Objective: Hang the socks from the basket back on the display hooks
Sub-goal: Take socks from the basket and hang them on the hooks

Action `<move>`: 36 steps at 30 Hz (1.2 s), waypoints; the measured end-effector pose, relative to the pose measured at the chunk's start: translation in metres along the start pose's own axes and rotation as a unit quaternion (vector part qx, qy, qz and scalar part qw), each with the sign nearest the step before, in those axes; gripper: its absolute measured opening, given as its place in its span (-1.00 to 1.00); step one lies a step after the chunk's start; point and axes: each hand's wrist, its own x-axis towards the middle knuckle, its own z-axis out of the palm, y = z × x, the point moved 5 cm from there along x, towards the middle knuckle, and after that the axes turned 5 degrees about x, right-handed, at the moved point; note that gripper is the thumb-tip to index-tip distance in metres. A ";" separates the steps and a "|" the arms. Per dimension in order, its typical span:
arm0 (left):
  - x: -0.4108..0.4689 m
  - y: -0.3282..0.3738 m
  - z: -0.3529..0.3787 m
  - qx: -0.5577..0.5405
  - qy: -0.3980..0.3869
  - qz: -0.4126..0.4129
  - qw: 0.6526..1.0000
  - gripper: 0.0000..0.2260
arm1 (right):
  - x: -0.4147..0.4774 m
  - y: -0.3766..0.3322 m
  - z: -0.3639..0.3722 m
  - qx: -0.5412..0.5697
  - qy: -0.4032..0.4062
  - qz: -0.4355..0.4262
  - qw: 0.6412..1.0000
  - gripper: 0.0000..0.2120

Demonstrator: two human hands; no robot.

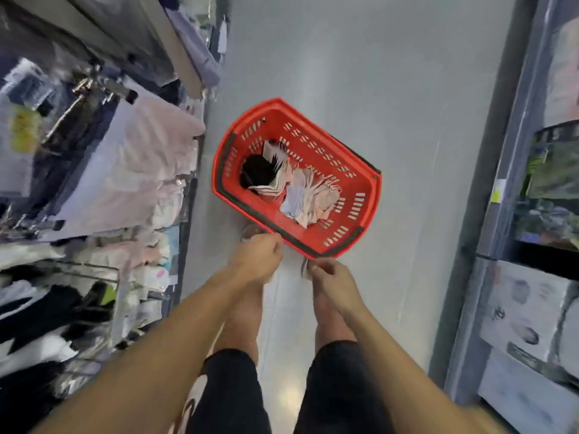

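**Open aisle, crowded sides**

The red basket (354, 170) sits mid-aisle on the grey floor (407, 89), its top open to a reach from above. Socks (300, 195) cover only part of its bottom. Open floor runs beyond and right of it. On the left, the display rack (103, 158) and its hanging packets jut toward the basket. On the right, shelving (532, 214) walls the aisle.

One basket (316, 133), two sock piles (257, 173) (308, 195), two hands (260, 255) (332, 277).

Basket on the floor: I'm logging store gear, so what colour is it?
The basket is red, seen in the head view.
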 end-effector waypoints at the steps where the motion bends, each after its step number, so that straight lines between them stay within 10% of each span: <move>1: 0.031 0.005 0.000 0.001 0.005 0.004 1.000 -0.82 | 0.030 -0.004 0.003 0.008 0.008 -0.003 1.000 -0.87; 9: 0.283 0.000 0.065 -0.012 0.005 -0.012 1.000 -0.78 | 0.303 0.008 0.010 0.048 0.086 0.035 0.994 -0.80; 15: 0.413 -0.015 0.118 -0.083 0.029 -0.078 0.993 -0.36 | 0.429 0.049 0.010 0.211 0.127 0.127 0.961 -0.92; 25: 0.462 -0.008 0.149 -0.036 0.000 -0.114 0.993 0.07 | 0.467 0.068 0.038 0.264 0.108 0.112 0.952 -0.47; 36: 0.422 0.017 0.144 0.023 0.116 -0.059 0.991 -0.20 | 0.425 0.084 0.033 0.302 0.068 0.123 0.943 -0.55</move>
